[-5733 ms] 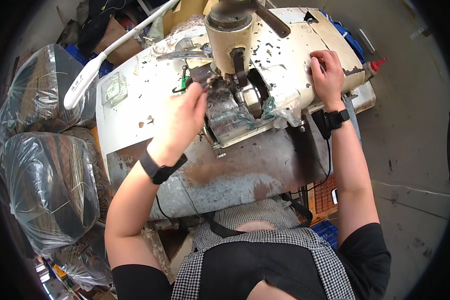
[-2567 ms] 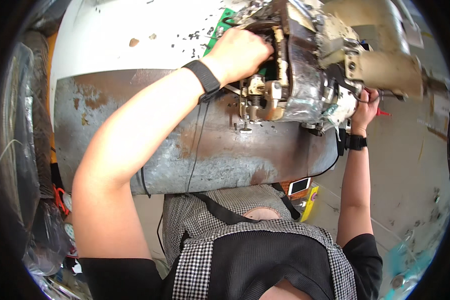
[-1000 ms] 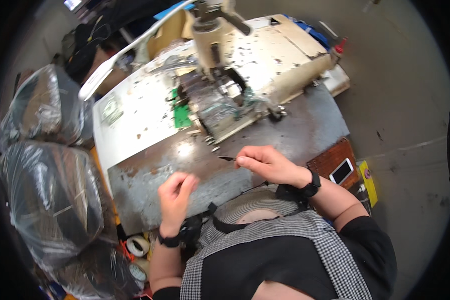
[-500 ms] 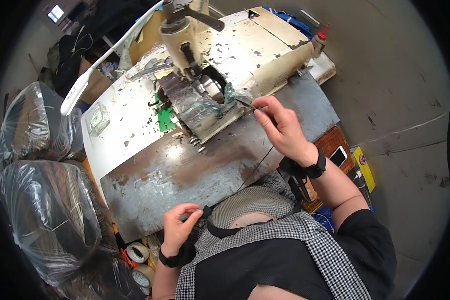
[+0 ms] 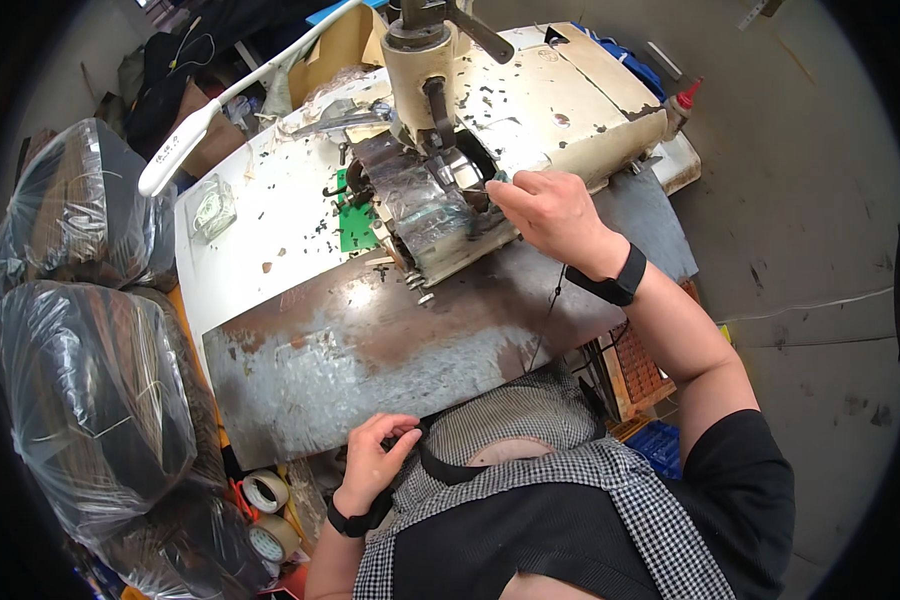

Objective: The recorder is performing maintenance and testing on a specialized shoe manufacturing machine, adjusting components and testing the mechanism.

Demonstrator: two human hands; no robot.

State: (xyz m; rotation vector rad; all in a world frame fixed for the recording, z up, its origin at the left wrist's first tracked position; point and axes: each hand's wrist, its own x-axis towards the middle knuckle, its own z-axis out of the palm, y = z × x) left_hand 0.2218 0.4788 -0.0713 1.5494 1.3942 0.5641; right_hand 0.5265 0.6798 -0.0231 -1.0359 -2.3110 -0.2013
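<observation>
Sewing machine (image 5: 440, 190), cream body with chipped paint and a bare metal mechanism block, sits at the far middle of the bench, right hand on it.

Bench top (image 5: 370, 350): rusty galvanised sheet metal on the near half, white painted panel (image 5: 260, 250) on the far left half, littered with dark flecks. Floor (image 5: 800, 200) on the right is grey concrete, stained, with a thin cable across it.

Two big clear-plastic-wrapped bundles (image 5: 80, 400) are stacked just beside the bench's left edge, crowding that side. White lamp arm (image 5: 240, 95) runs diagonally over the far left corner. Orange crate (image 5: 640, 360) and a blue crate (image 5: 670, 450) sit under the bench on the right.

Green pad (image 5: 355, 225) lies on the white panel, touching the mechanism block's left side. Tape rolls (image 5: 265, 510) sit on the floor near left, below the bench edge. Red-capped bottle (image 5: 682, 100) stands at the far right corner.

Right hand (image 5: 550, 215): fingers curled together, tips pressed against the mechanism's right side; whether they pinch anything, cannot tell. Black wristband.

Left hand (image 5: 375, 460): at the bench's near edge, fingers curled around a black strap (image 5: 440, 465) at the person's chest.
</observation>
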